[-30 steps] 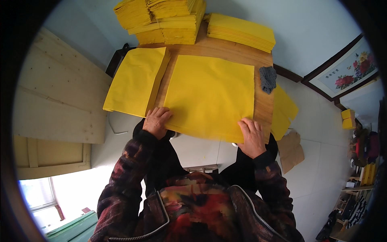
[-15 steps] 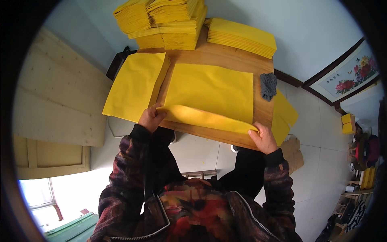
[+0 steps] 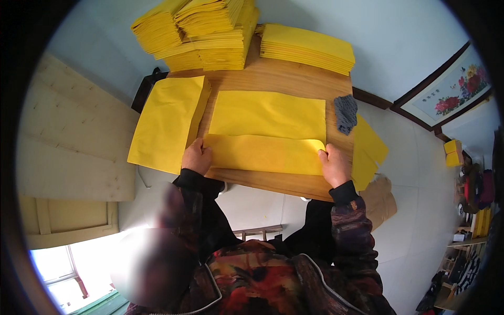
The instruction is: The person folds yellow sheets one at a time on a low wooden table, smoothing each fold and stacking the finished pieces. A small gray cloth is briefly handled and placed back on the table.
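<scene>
A yellow sheet [image 3: 270, 113], paper or thin felt-like material, lies on the wooden table [image 3: 283, 79] in front of me. Its near part is turned back as a long flap [image 3: 265, 154] over the rest. My left hand [image 3: 197, 157] pinches the left end of the flap's fold, thumb on top. At the other end, my right hand [image 3: 336, 165] grips the corner, which curls up slightly against the thumb. Beside my left hand stands a thick stack of yellow sheets [image 3: 165, 121]. A crumpled grey cloth [image 3: 345, 114] lies beyond my right hand near the table's right edge.
Tall piles of folded yellow sheets [image 3: 194, 39] and a lower yellow stack [image 3: 307, 47] stand along the far side. Yellow pieces [image 3: 367, 149] and brown paper [image 3: 379, 199] are right of the table. A framed flower picture [image 3: 451, 92] leans at the right wall.
The near edge, a raised curved strip before, is now turned farther over and lies as a wide flat flap. Both hands have shifted slightly with it, and the view has tilted a little.
</scene>
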Demonstrator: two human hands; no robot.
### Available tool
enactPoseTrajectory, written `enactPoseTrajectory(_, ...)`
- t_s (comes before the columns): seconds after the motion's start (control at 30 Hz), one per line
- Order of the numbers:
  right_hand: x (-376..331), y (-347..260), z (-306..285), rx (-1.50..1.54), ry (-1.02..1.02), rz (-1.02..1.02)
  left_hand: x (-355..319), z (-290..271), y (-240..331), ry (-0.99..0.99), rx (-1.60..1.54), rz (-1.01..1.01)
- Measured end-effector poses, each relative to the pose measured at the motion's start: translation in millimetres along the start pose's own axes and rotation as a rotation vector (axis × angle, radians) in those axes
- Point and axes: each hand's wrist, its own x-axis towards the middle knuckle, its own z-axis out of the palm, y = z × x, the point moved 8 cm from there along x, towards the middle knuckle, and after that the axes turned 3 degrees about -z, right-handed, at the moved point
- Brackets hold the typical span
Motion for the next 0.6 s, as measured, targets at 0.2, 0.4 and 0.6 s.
enactPoseTrajectory(0.2,0.0,-4.2,-1.4,-0.056,0.060,0.055,-0.4,2.8,5.5,0.025,0.096,0.034)
enactPoseTrajectory(0.4,-1.7,-5.5,-1.8,-0.094,0.075,0.125,-1.1,5.3,9.0,0.042,0.188,0.040)
enactPoseTrajectory(0.6,0.5,1.2,4.0,-0.080,0.123,0.124,0.6,9.4,11.5,0.013,0.291,0.016)
